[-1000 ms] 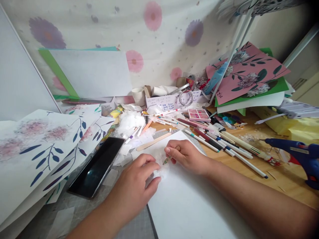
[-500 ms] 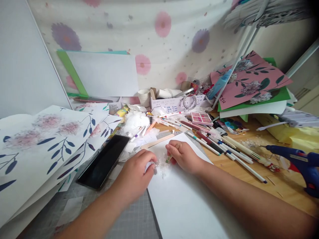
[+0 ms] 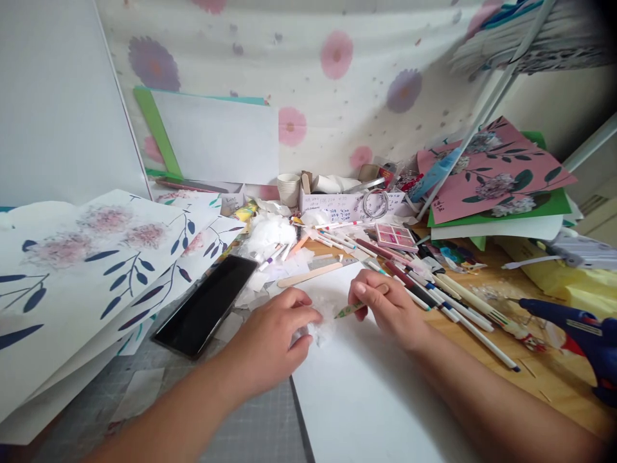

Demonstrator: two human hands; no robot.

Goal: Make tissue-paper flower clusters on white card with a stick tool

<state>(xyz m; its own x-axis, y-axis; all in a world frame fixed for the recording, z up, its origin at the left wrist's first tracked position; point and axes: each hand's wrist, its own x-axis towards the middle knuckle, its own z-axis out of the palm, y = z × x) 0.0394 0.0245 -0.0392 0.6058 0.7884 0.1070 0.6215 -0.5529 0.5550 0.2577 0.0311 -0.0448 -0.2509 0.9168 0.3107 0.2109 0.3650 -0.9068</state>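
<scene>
My right hand [image 3: 388, 308] is closed around a pencil with a green pattern [image 3: 348, 310], its point slanting down to the left. Just left of that point lies a crumpled, wispy white tissue piece [image 3: 325, 325] on a white sheet [image 3: 366, 392]. At the tissue's left edge, my left hand [image 3: 274, 341] has its fingers curled, with thumb and forefinger on either side of the edge; part of it is hidden behind them. A wooden craft stick [image 3: 308, 275] lies just beyond the hands.
Left of my hands are a black phone [image 3: 207, 305] and flower-decorated sheets [image 3: 96, 257]. White fluff [image 3: 267, 235], several markers [image 3: 463, 308] and a pink palette [image 3: 395, 236] lie behind. A blue glue gun [image 3: 569, 328] is at the right, near a pink flower picture [image 3: 501, 167].
My right hand has drawn back to the right from the tissue, showing more of the pencil. My left thumb and forefinger have spread somewhat at the tissue's edge. The view has shifted slightly.
</scene>
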